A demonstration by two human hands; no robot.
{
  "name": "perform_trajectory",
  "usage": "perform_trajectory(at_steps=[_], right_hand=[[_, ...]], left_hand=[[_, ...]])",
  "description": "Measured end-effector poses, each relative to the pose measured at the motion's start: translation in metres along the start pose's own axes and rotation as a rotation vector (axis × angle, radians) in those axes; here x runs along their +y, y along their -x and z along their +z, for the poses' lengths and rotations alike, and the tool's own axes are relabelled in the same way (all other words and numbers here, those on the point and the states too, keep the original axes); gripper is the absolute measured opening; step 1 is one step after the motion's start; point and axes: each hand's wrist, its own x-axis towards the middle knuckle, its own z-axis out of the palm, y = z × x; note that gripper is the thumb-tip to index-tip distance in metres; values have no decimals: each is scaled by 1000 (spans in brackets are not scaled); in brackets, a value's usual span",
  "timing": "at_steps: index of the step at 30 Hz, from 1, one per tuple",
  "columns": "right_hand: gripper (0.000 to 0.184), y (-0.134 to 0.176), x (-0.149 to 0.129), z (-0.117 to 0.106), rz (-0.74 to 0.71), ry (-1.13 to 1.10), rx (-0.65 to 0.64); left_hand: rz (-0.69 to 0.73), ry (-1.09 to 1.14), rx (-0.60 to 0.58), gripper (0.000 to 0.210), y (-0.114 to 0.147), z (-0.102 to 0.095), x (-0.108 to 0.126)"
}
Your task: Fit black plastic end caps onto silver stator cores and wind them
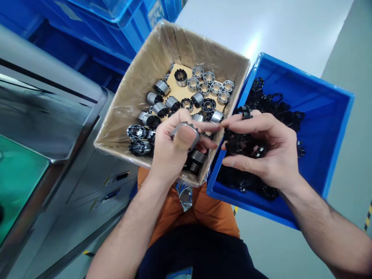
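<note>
My left hand is closed around a slotted metal ring core, its thumb across the front. That hand hovers over a cardboard box lined with clear plastic. Bare metal ring cores stand inside at the far right, and others fitted with black toothed plastic ends lie about. Curled around several small black plastic rings is my right hand, above a blue bin. One black ring sits up by its fingers. The fingertips of both hands meet between the containers.
More black plastic pieces are heaped in the blue bin. Blue crates stand at the upper left. A grey metal cabinet with a green surface is on the left. Behind the box and bin lies a white tabletop.
</note>
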Motion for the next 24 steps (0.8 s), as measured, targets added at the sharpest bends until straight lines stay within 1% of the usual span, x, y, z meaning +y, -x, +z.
perform_trajectory(at_steps=[2, 4, 6, 7, 9, 10, 12, 14, 17, 18, 22, 24], right_hand=[[46, 0, 1, 1, -6, 46, -1], [49, 0, 2, 2, 9, 62, 11], [57, 1, 3, 4, 45, 64, 18], [60, 1, 4, 5, 42, 66, 29], [53, 1, 5, 6, -4, 92, 51], [47, 1, 6, 7, -34, 112, 57], [41, 2, 7, 8, -75, 142, 64], [43, 2, 8, 9, -74, 163, 57], [40, 4, 9, 10, -68, 205, 47], [41, 5, 10, 10, -64, 206, 44], [58, 8, 13, 11, -43, 139, 41], [53, 7, 14, 12, -75, 160, 39]], left_hand=[[-16, 29, 30, 67, -2, 1, 0], [-71, 64, 8, 54, -4, 1, 2], [-137, 72, -61, 51, -5, -1, 4], [-156, 61, -115, 49, -5, -2, 5], [-143, 15, -206, 43, -2, -3, 4], [-126, -1, -222, 42, -1, -3, 3], [-132, -9, -217, 43, 3, -3, 3], [-178, -7, -211, 46, 5, -2, 3], [-214, 3, -269, 47, 6, -2, 5], [-214, 12, -279, 48, 6, -3, 5], [-208, 15, -265, 50, 6, -4, 2], [-168, 13, -255, 53, 7, -4, -1]])
